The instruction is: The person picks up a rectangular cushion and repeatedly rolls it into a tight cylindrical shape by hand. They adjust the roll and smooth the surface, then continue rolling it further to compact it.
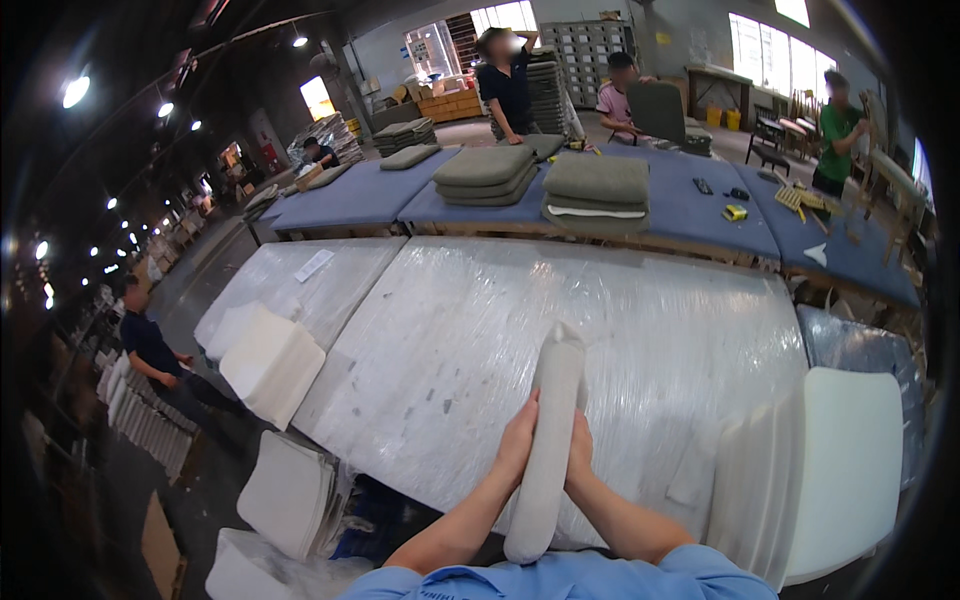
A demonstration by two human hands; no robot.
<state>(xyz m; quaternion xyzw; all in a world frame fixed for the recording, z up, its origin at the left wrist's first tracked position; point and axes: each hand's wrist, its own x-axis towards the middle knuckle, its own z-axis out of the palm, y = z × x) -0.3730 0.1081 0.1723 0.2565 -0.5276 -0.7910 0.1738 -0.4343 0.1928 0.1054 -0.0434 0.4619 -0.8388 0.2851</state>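
Note:
A light grey padded seat cushion stands on its edge in front of me, so mostly its narrow side shows. My left hand presses on its left face and my right hand on its right face. Both hands are closed on the cushion, with most fingers hidden behind it. One corner points up and away from me, and the near end reaches down close to my blue shirt. Below it lies a broad table wrapped in shiny clear plastic film.
White foam pads stand in a row at the right. More white pads sit at the left. Olive cushions are stacked on blue padded tables across from me. Several people are around, one walking at the left.

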